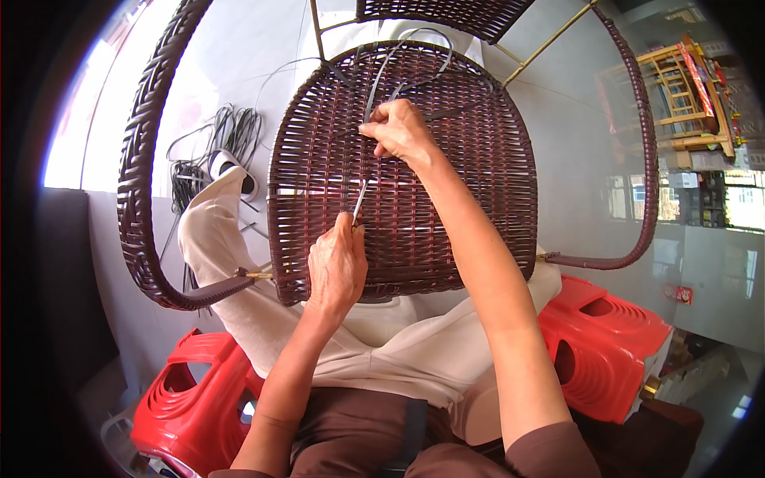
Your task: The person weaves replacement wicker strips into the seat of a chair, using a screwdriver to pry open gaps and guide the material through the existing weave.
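Note:
A dark brown woven chair seat (446,231) lies in front of me, its weave showing reddish tints. My left hand (336,267) is closed near the seat's front left, gripping a thin silvery tool (361,199) whose tip meets the weave; its handle is hidden in my fist. Farther up, my right hand (400,134) pinches a flat dark weaving strip (371,103) between thumb and fingers, just above the seat. The strip's loose length loops over the seat's far edge. Narrow gaps show in the weave between my hands.
Curved woven armrests (147,151) rise on both sides, with a woven backrest (446,12) at the far end. A bundle of loose strips (231,131) lies on the floor at left, by a shoe. Red plastic stools (195,406) flank my legs. Wooden frames (689,99) stand far right.

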`<action>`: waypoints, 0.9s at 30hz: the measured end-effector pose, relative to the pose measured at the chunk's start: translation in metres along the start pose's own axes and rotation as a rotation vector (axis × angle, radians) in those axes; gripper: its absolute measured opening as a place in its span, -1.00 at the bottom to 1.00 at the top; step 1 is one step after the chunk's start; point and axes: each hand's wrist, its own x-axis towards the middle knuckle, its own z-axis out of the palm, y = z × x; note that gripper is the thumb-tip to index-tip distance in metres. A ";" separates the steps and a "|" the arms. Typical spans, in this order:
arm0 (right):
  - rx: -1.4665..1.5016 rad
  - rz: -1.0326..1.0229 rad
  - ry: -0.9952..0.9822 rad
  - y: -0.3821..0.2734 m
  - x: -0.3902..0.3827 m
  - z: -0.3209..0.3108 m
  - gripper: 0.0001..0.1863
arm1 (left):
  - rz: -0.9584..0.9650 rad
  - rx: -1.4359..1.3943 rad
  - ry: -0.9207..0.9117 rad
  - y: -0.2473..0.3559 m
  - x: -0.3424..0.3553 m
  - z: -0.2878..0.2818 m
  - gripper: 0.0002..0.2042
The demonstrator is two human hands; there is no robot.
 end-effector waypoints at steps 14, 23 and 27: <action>-0.052 -0.017 0.033 0.003 0.004 0.005 -0.95 | 0.083 -0.024 -0.073 -0.003 0.004 -0.006 -0.87; -0.080 -0.024 0.005 0.005 0.007 0.004 -0.92 | 0.060 0.025 -0.072 0.000 0.004 -0.004 -0.88; -0.069 -0.008 -0.004 0.002 0.004 0.003 -0.91 | 0.073 0.018 -0.053 -0.001 0.003 -0.002 -0.88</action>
